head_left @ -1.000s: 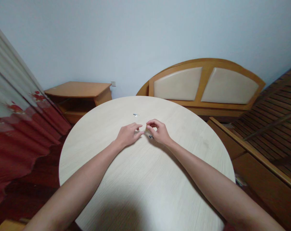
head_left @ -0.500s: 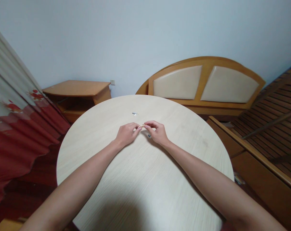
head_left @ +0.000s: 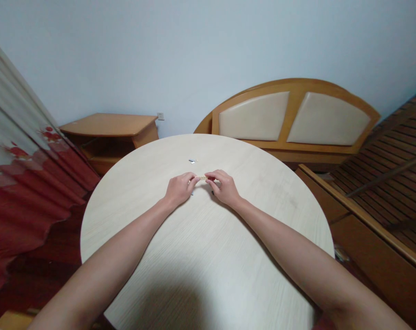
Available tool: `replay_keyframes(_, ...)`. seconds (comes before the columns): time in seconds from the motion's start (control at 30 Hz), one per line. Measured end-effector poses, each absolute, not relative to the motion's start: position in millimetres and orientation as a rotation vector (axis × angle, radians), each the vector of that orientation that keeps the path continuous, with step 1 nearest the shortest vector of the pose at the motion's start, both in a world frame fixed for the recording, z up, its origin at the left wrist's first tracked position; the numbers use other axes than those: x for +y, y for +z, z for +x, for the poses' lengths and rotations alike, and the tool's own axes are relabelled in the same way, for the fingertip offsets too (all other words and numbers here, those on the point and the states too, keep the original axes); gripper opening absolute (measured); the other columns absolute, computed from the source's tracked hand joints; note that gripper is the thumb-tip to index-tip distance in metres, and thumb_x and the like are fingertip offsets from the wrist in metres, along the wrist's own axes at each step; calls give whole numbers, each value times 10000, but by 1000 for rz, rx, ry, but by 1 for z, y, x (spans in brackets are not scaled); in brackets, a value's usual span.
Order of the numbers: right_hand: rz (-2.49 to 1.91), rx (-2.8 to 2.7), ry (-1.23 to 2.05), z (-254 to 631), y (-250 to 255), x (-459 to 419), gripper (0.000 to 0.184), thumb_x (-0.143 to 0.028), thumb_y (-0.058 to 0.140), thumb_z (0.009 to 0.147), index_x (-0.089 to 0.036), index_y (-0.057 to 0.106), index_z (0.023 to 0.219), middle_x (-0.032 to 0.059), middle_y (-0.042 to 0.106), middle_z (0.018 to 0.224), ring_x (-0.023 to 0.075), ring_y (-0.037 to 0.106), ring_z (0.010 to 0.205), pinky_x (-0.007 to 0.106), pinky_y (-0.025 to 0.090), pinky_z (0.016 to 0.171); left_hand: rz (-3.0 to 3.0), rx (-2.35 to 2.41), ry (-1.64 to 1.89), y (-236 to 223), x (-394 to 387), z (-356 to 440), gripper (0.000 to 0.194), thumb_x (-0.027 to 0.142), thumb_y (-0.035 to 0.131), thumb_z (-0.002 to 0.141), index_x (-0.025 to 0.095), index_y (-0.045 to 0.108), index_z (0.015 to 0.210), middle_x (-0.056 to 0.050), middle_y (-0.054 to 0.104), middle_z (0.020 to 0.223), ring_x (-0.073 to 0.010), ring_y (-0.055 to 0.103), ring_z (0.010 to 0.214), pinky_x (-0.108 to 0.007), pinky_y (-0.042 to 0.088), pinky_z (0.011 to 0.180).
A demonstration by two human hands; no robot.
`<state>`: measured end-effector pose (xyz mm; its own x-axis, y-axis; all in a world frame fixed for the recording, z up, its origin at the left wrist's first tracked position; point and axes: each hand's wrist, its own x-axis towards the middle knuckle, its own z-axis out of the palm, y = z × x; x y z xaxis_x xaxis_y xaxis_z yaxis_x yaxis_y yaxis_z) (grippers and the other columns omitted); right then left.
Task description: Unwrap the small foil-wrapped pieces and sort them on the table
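Note:
Pinched between my two hands is a small, thin, pale yellow strip with a bumpy look, too small for me to tell its kind. My left hand grips its left end with thumb and fingertips. On the other end, the thumb and fingers of my right hand are closed. The strip is held level just above the round table. A tiny dark piece shows beside my right hand, mostly covered by it. Near my left thumb a tiny bluish bit peeks out.
Beyond my hands, a few tiny dark and silvery pieces lie on the table. A wooden cabinet stands behind at the left, near a red and white curtain. A padded headboard leans at the wall; a slatted frame is on the right.
My hands have shifted slightly up and a little apart, so more of the strip shows between them. The dark piece by my right hand is more covered; a bluish bit now shows near my left.

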<state>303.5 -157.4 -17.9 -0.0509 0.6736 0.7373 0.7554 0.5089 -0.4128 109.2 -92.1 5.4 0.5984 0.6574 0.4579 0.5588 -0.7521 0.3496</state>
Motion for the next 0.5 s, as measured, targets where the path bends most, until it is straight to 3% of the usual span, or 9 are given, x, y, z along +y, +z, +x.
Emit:
replay_keyframes(0.23,-1215,-1764,-129,304,-16,-158,199,-335,531,1013,-226,694,1046,75,685,898,221,628,853,364,504,793,2676,884,1028,5,-90,109,238,371,561,1007,194,719,1025,-54,763,941,-203,689,855,-344,459,830)
replay_keyframes(0.33,-1215,-1768,-133,304,-16,-158,207,-332,523,1014,-218,691,1060,78,679,899,222,625,854,365,500,796,2691,857,1088,4,-88,109,269,382,649,953,189,689,1137,-79,761,1050,-238,687,964,-391,456,898)
replay_keyframes(0.5,-1237,-1781,-108,304,-15,-159,243,-355,505,1020,-210,690,1081,83,674,919,224,620,870,371,495,823,2733,803,1131,4,-89,108,223,341,656,945,222,691,1131,-83,733,1227,-258,635,1171,-464,391,1068)
